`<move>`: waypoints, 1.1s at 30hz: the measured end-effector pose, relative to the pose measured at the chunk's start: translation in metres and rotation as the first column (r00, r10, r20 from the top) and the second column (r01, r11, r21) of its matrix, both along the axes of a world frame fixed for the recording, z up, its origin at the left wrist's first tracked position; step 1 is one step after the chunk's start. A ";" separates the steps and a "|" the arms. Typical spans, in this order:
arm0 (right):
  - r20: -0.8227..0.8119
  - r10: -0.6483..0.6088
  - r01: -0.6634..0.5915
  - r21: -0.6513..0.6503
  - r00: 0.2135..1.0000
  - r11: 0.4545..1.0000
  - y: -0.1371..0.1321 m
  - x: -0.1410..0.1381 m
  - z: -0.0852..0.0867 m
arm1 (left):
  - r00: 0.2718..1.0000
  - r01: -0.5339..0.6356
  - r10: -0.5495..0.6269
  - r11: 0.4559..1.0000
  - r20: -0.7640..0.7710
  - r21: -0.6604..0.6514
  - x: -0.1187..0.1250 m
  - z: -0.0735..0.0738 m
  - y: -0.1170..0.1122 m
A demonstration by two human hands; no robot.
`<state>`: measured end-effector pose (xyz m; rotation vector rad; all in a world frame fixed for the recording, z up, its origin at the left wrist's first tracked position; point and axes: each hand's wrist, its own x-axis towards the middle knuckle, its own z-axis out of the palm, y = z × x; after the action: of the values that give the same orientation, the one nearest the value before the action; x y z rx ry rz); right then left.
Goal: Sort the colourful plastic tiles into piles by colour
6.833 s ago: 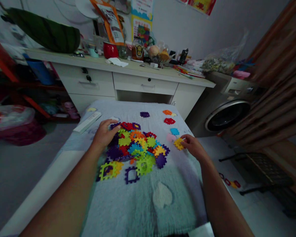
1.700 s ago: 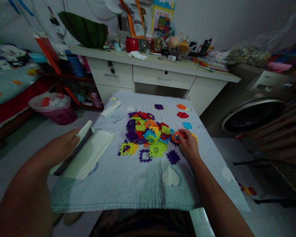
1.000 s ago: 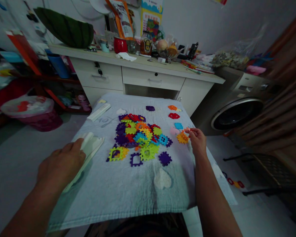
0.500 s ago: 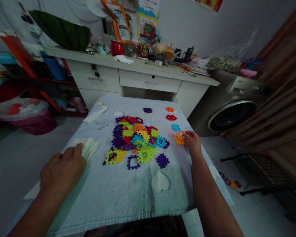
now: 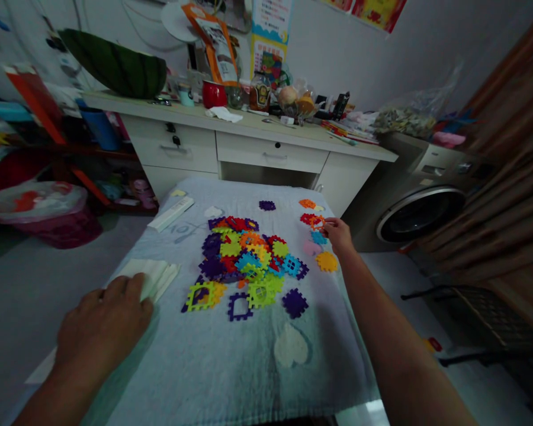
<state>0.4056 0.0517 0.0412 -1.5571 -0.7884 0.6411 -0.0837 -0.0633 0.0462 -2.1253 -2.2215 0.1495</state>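
My right hand (image 5: 337,232) pinches an orange plastic interlocking tile (image 5: 317,222) with an open middle, held over or against a red tile (image 5: 308,218). Close by lie a blue tile (image 5: 318,238), a yellow tile (image 5: 327,261) and another orange tile (image 5: 307,203). At the table's left side my left hand (image 5: 106,322) rests on a folded white cloth or paper (image 5: 160,278), fingers curled over its edge. Between the hands spreads a heap of notched tiles (image 5: 249,251) in several colours. A purple tile (image 5: 295,302) and a purple frame tile (image 5: 240,307) sit in front of it.
A pale blue cloth (image 5: 195,367) covers the table. A white box-like strip (image 5: 172,214) lies at its far left. Behind stands a white desk (image 5: 270,142) holding a watermelon piece (image 5: 115,65) and jars. A washing machine (image 5: 417,195) and a chair (image 5: 497,313) are on the right.
My right hand has moved away from me with the orange tile, from above the yellow tile to the red one. The left hand stays on the white cloth. The view has shifted slightly.
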 end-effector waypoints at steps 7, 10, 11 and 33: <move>-0.033 -0.036 0.034 -0.052 0.999 0.998 0.046 0.005 -0.001 | 0.856 0.187 -0.301 0.938 0.421 0.291 0.046 0.006 0.028; -0.030 -0.058 0.056 -0.064 0.998 0.996 0.065 0.007 0.000 | 0.679 0.111 -0.342 0.923 0.650 0.370 0.080 0.003 0.045; -0.030 -0.066 0.064 -0.070 0.997 0.996 0.072 0.006 0.000 | 0.645 0.079 -0.341 0.920 0.684 0.385 0.089 0.001 0.051; -0.079 -0.105 0.096 -0.112 0.991 0.989 0.130 0.005 -0.005 | 0.441 0.098 -0.336 0.940 0.832 0.328 0.088 -0.035 0.076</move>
<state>0.4104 0.1820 0.0361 -1.6462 -0.6157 0.6803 0.0045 0.0128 0.0107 -2.6301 -2.0427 -1.5189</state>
